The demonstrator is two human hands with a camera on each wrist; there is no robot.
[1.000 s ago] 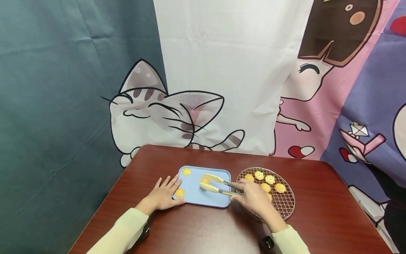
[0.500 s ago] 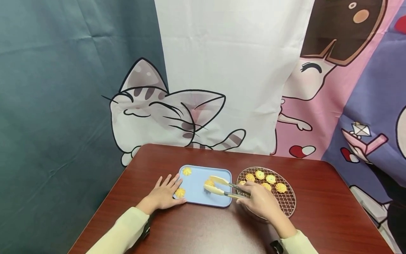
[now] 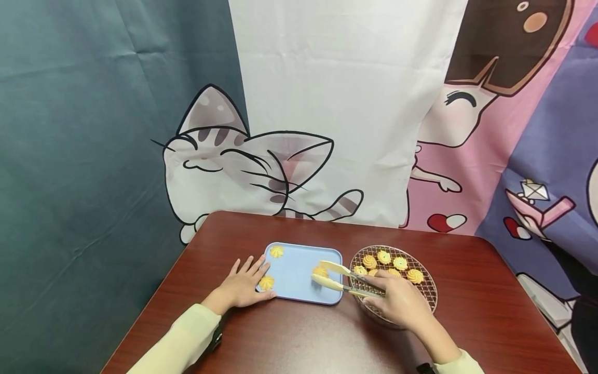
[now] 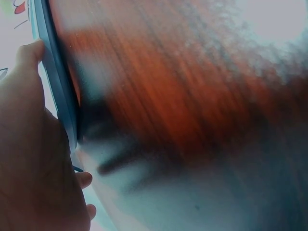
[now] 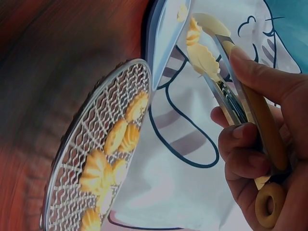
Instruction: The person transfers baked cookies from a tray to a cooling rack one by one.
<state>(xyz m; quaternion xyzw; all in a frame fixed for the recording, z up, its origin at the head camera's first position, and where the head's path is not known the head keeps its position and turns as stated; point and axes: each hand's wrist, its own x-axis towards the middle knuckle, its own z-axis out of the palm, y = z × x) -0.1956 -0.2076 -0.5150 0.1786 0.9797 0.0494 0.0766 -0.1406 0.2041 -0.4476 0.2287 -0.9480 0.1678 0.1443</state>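
My right hand (image 3: 403, 300) grips a pair of tongs (image 3: 333, 267) with pale yellow tips, reaching left over the blue tray (image 3: 294, 265). Between those tips is a swirled yellow cookie (image 3: 320, 271), also visible in the right wrist view at the tong ends, where the cookie (image 5: 194, 32) appears held. My left hand (image 3: 240, 289) rests at the tray's left edge, fingers spread. Beside it on the tray lie a front cookie (image 3: 266, 282) and a back cookie (image 3: 276, 252). In the left wrist view, the left thumb touches the tray's side.
A round wire rack (image 3: 429, 298) stands right of the tray, partly under my right hand. Several cookies lie on it, such as a swirled cookie (image 3: 415, 276) at its right. The brown table (image 3: 299, 332) ends at a cartoon-printed curtain (image 3: 374, 104) behind.
My right hand and the tongs have moved right across the tray, and the cookie between the tips has travelled with them. The left hand has stayed at the tray's left edge.
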